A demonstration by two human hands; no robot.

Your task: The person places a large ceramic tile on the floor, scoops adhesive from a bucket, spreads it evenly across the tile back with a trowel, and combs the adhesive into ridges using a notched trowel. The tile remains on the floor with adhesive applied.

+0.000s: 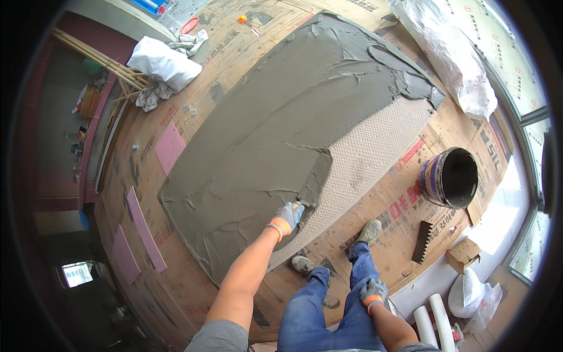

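Note:
A large slab (365, 159) lies on the floor with its textured, dimpled back facing up. Wet grey mortar (246, 126) covers most of it; a bare strip runs along the near right side. My left hand (287, 217), in a grey glove with an orange cuff, is closed round the handle of a trowel (302, 204) at the mortar's edge. The trowel's blade is mortar-smeared and hard to make out. Resting on my right knee, my gloved right hand (373, 290) holds nothing, its fingers laid over the trouser leg.
Printed cardboard (404, 205) covers the floor. To the right stand a dark-lined bucket (448, 178), a black notched spreader (422, 242) and a small cardboard box (463, 253). White sacks (165, 66) lie at far left, near pink strips (146, 230). White rolls (441, 321) sit at lower right.

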